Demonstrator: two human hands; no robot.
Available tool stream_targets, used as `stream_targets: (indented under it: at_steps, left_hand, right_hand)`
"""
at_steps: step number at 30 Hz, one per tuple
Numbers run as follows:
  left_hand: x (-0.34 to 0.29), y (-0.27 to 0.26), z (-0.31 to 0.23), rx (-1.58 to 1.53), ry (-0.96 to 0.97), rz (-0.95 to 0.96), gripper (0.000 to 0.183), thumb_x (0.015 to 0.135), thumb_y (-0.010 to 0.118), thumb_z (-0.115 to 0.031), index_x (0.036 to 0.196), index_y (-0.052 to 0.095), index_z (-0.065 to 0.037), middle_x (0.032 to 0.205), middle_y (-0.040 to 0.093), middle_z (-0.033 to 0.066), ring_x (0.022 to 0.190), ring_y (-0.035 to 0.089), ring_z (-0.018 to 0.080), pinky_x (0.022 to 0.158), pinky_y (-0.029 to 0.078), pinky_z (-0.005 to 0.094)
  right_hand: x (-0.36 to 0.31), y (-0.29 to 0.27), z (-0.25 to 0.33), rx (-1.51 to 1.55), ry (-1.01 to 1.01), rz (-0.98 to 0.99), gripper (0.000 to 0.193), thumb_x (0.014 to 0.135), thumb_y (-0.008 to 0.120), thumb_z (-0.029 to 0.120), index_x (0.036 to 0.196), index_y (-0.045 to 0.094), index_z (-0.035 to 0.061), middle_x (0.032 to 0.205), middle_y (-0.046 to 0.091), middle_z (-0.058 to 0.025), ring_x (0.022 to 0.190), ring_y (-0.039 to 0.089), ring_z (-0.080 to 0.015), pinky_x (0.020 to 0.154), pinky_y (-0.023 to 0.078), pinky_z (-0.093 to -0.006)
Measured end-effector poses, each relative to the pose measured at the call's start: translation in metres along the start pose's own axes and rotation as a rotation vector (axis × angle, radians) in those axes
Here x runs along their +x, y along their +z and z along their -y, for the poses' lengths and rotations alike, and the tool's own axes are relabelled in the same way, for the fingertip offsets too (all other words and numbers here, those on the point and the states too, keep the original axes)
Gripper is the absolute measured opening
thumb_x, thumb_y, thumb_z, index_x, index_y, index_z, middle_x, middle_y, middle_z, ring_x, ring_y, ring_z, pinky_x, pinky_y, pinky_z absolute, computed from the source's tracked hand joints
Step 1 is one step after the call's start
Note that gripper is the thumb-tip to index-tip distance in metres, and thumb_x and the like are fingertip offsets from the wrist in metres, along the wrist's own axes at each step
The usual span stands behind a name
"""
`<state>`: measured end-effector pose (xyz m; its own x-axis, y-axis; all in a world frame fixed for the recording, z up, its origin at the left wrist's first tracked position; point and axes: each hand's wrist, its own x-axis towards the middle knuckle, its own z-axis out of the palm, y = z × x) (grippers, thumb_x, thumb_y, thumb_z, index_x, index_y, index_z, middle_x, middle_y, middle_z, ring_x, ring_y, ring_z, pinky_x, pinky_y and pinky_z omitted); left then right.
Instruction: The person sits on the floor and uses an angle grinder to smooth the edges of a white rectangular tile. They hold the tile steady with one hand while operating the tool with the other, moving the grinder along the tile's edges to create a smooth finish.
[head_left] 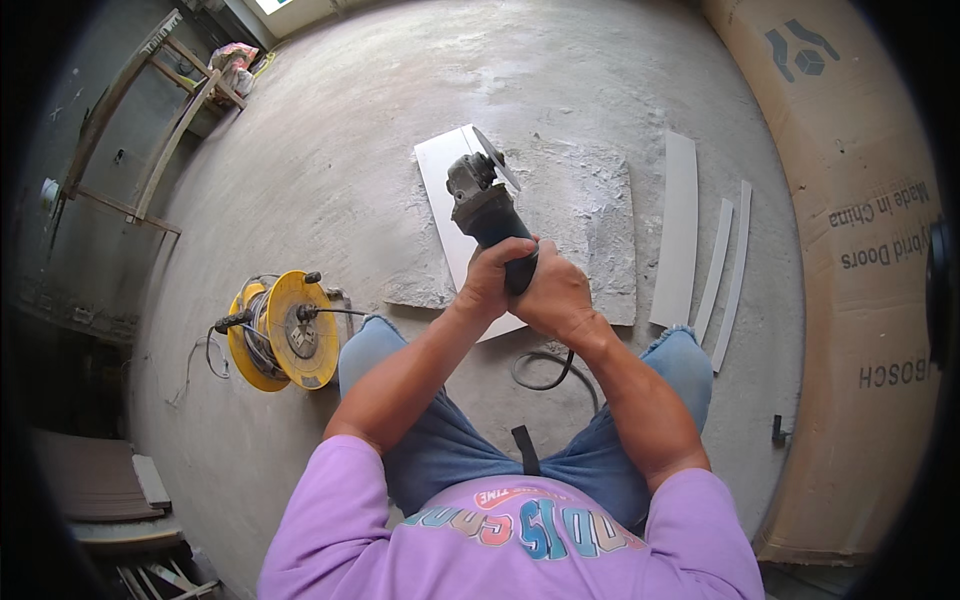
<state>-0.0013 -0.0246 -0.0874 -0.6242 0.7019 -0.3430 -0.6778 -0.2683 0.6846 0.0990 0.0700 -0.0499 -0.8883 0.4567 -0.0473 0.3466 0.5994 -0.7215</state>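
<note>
Both of my hands are closed round the dark body of an angle grinder (490, 215), held out in front of me. My left hand (492, 272) grips it from the left, and my right hand (555, 292) wraps its rear end from the right. At the grinder's head a thin, pale disc (497, 158) stands on edge. Beneath the tool, a white panel strip (440, 165) lies slanted over a dusty, rough slab (590, 215). Whether the disc touches the strip, I cannot tell. A black cord (545, 385) loops on the floor below my right hand.
A yellow cable reel (305, 345) stands by my left knee. Right of the slab lie a wide white strip (677, 230) and two narrow ones (713, 270). A long cardboard box (830, 300) borders the right side. A wooden frame (165, 150) leans at the far left.
</note>
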Motion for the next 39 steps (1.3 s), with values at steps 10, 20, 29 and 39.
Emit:
stream_targets:
  at_steps: [10,20,29,39]
  left_hand:
    - [-0.001,0.017,0.003,0.085,0.156,-0.169,0.034,0.068,0.077,-0.012,0.099,0.064,-0.005,0.089,0.062,0.0071,0.082,0.061,0.0188,0.079,0.052,0.0359]
    - [0.002,0.015,0.006,0.071,0.172,-0.201,0.044,0.061,0.077,-0.011,0.102,0.064,-0.003,0.091,0.064,0.0105,0.083,0.063,0.0231,0.078,0.052,0.0389]
    - [-0.009,0.022,-0.002,0.125,0.196,-0.246,0.041,0.063,0.078,-0.011,0.101,0.066,0.000,0.092,0.065,0.0115,0.085,0.064,0.0230,0.079,0.053,0.0376]
    - [-0.008,0.023,-0.002,0.108,0.181,-0.233,0.043,0.063,0.079,-0.011,0.102,0.066,0.001,0.094,0.065,0.0126,0.085,0.065,0.0244,0.081,0.052,0.0383]
  right_hand:
    - [0.000,0.008,0.004,-0.020,-0.062,-0.033,0.067,0.068,0.085,0.028,0.122,0.053,0.0031,0.096,0.071,-0.0221,0.092,0.070,-0.0414,0.081,0.055,-0.0470]
    - [-0.002,0.012,0.008,0.085,-0.016,-0.010,0.067,0.069,0.085,0.022,0.127,0.056,0.0061,0.106,0.070,-0.0142,0.102,0.070,-0.0295,0.091,0.052,-0.0392]
    - [-0.001,0.013,0.004,0.095,-0.044,-0.015,0.067,0.069,0.086,0.021,0.127,0.056,0.0045,0.106,0.070,-0.0111,0.101,0.069,-0.0238,0.091,0.051,-0.0363]
    - [-0.002,0.013,0.003,0.123,-0.063,-0.021,0.071,0.066,0.088,0.025,0.126,0.055,0.0048,0.106,0.070,-0.0161,0.100,0.070,-0.0313,0.089,0.052,-0.0402]
